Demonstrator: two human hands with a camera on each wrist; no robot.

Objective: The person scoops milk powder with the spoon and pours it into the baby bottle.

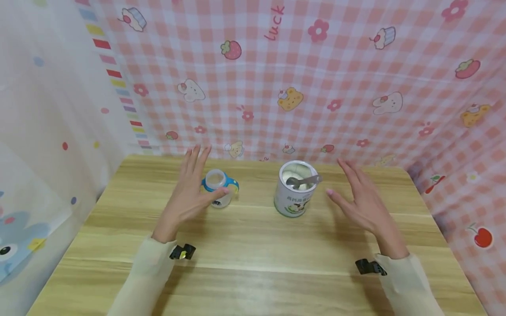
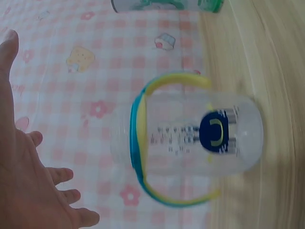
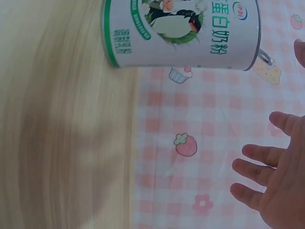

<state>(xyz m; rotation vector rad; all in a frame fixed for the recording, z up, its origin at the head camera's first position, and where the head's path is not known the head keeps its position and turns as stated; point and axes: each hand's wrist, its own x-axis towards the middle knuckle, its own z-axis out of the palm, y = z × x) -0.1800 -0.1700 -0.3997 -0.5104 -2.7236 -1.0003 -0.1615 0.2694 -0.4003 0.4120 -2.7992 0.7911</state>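
Observation:
A clear baby bottle (image 2: 186,138) with a blue and yellow two-handled collar stands upright and uncapped on the table. My left hand (image 1: 189,188) is spread beside it, thumb overlapping the bottle in the head view; in the left wrist view the fingers stand apart from it. To the right is an open milk powder can (image 1: 291,199), white with a green base band and a cow picture. A metal spoon (image 1: 304,180) lies across its mouth, bowl inside over pale powder, handle past the rim. My right hand (image 1: 365,202), fingers extended, hovers right of the can and holds nothing.
Both things stand on a wood-grain table (image 1: 245,254), toward its back edge. Behind rises a pink checked cloth (image 1: 257,87), which continues on the right. A pale printed cloth (image 1: 51,131) hangs at the left. Dark wrist cameras (image 1: 182,252) are strapped over cream sleeves.

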